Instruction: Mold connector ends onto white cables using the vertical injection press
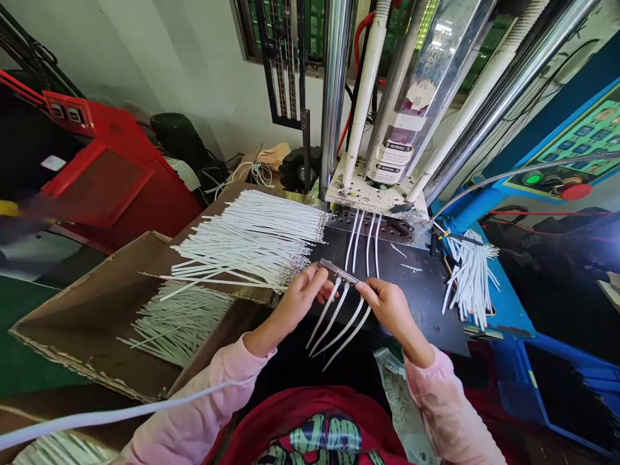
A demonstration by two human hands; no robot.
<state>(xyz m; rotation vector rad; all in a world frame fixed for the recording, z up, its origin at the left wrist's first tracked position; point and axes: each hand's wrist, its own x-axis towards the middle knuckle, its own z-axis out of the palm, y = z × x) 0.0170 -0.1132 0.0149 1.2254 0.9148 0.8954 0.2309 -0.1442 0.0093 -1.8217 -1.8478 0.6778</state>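
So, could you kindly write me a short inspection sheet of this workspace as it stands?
surface: black perforated metal plate under the hands, with small white offcuts on it.
job's things: metal bar across four white cords.
hands: left hand and right hand pinch the metal bar's ends.
clutter: white cord heaps in a cardboard tray; white bundle on a blue bench.
cables: flexible metal conduit; red wire.
surroundings: chrome press column; control panel with red button.

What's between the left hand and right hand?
Head view: a metal bar, its ends pinched by the left hand and right hand, over white cables.
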